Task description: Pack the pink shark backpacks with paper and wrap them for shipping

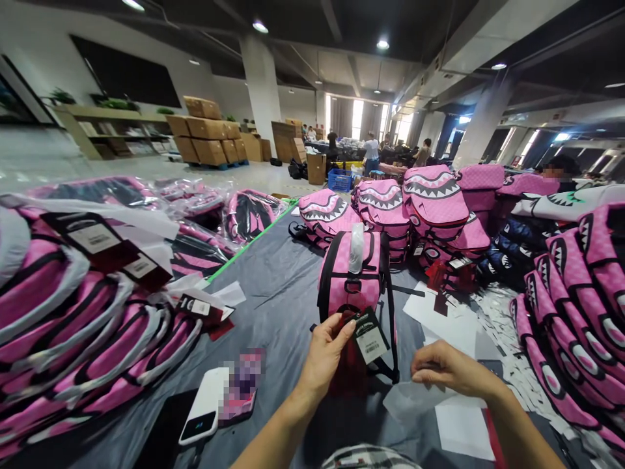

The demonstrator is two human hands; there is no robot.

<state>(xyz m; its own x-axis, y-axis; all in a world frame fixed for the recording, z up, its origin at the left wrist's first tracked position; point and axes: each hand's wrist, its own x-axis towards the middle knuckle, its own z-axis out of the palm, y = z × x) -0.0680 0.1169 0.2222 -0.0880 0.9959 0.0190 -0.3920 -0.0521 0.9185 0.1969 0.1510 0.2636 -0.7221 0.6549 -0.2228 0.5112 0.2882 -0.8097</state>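
Observation:
A pink checked backpack (349,273) with black trim and straps stands on the dark table covering in front of me. Its top handle (357,249) is wrapped in white material. Between thumb and fingers, my left hand (325,352) pinches a black hang tag (367,335) with a white barcode label, at the front of the bag. To the right, my right hand (446,368) is closed with curled fingers. A translucent sheet (415,402) shows just under its fingertips; whether they grip it I cannot tell.
Pink bags with hang tags (95,238) are stacked at left, near plastic-wrapped bags (251,215). A white power bank (205,407) and a phone (244,384) lie on the table. Shark-mouth backpacks (432,198) stand behind; more bags (581,312) and white paper (463,430) are at right.

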